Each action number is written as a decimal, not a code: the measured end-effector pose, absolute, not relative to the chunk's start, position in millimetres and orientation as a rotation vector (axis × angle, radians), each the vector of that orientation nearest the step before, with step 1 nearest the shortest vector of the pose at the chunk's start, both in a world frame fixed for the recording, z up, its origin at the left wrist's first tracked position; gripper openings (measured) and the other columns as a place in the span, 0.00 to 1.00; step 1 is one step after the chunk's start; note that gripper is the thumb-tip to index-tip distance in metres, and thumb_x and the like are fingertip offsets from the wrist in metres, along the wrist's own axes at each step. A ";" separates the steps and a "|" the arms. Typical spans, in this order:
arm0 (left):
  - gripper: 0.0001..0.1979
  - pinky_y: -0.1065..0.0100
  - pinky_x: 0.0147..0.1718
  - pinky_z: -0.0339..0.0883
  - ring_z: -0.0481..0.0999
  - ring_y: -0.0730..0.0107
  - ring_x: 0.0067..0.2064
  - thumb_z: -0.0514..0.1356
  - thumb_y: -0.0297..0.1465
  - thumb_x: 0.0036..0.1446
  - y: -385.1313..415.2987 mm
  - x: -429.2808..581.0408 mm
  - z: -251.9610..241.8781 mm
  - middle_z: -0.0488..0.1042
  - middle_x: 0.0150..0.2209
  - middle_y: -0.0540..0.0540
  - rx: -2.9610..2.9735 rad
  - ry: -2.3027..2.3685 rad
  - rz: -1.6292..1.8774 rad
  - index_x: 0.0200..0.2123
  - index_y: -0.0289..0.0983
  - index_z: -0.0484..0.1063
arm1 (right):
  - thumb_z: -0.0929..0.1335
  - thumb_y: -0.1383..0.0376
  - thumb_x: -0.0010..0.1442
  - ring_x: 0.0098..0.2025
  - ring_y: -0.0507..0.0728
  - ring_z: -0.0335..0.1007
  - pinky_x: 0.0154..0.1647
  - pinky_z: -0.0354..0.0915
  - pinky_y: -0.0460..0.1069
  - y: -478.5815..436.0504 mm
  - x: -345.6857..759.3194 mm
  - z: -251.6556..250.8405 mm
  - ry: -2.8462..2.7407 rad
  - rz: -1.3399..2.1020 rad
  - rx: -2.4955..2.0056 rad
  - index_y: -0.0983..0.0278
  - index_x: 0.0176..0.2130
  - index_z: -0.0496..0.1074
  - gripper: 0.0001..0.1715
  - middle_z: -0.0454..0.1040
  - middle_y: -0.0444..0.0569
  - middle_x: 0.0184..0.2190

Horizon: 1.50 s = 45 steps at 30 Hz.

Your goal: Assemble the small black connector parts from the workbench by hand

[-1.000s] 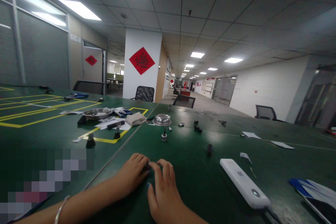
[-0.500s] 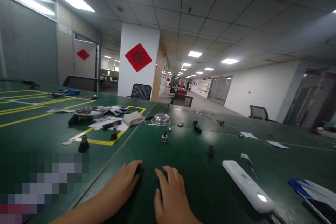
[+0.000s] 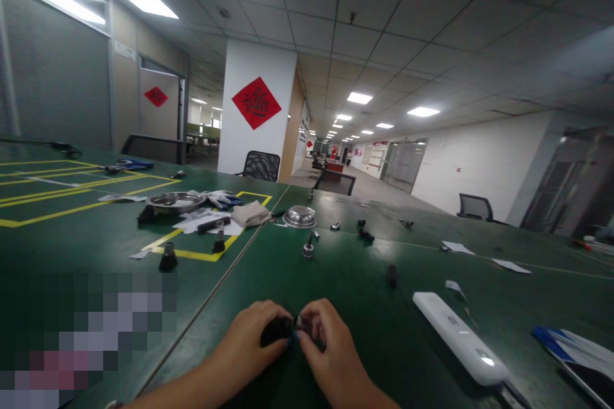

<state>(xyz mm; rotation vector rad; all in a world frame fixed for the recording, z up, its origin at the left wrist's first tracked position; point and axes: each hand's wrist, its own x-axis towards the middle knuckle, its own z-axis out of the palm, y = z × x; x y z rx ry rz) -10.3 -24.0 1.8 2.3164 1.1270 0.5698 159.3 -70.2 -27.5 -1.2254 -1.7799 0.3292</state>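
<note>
Low over the green tabletop, my left hand (image 3: 252, 335) is wrapped round a dark, rounded black part (image 3: 277, 331). Close against it, my right hand (image 3: 330, 339) has its thumb and fingers pinched together at the end of that part. Something small and shiny seems to show between the right fingertips, but its kind is hidden. Beyond the hands stands a small metal fitting with a thin upright stem (image 3: 307, 248). A short black cylinder (image 3: 392, 276) is farther right. To the left are two black, cone-shaped pieces with metal tops, one nearer (image 3: 167, 258) and one farther (image 3: 219, 243).
An upturned steel bowl (image 3: 300, 217) lies ahead, and a steel dish (image 3: 158, 204) sits to the left near a beige cloth (image 3: 252, 213) and gloves (image 3: 220, 198). On the right are a white power strip (image 3: 451, 326) and a blue-and-white packet (image 3: 575, 351). Small black fittings (image 3: 366, 235) lie farther back.
My hands have come together from apart. The left fingers now hold a black part, and the right fingers have closed into a pinch beside it. The view has shifted slightly.
</note>
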 end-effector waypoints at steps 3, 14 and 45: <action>0.16 0.67 0.44 0.61 0.70 0.63 0.44 0.57 0.26 0.44 -31.9 -6.1 5.2 0.74 0.40 0.48 2.239 1.059 0.550 0.40 0.39 0.71 | 0.63 0.77 0.53 0.33 0.51 0.63 0.35 0.61 0.45 -72.5 157.5 -26.7 -1.845 0.327 -1.158 0.62 0.38 0.67 0.14 0.63 0.44 0.33; 0.11 0.69 0.40 0.61 0.71 0.64 0.40 0.58 0.33 0.46 -29.0 -5.4 -2.5 0.75 0.35 0.48 2.159 1.038 0.597 0.33 0.35 0.73 | 0.60 0.78 0.57 0.41 0.53 0.63 0.44 0.63 0.47 -81.5 157.1 -14.2 -2.060 0.319 -1.000 0.62 0.49 0.64 0.23 0.63 0.49 0.39; 0.09 0.73 0.38 0.63 0.73 0.68 0.38 0.60 0.33 0.47 -29.1 -4.7 0.0 0.77 0.31 0.52 1.961 0.780 0.527 0.31 0.35 0.74 | 0.60 0.76 0.58 0.40 0.53 0.63 0.42 0.64 0.48 -81.4 159.4 -18.4 -2.058 0.333 -0.948 0.62 0.48 0.66 0.19 0.63 0.50 0.39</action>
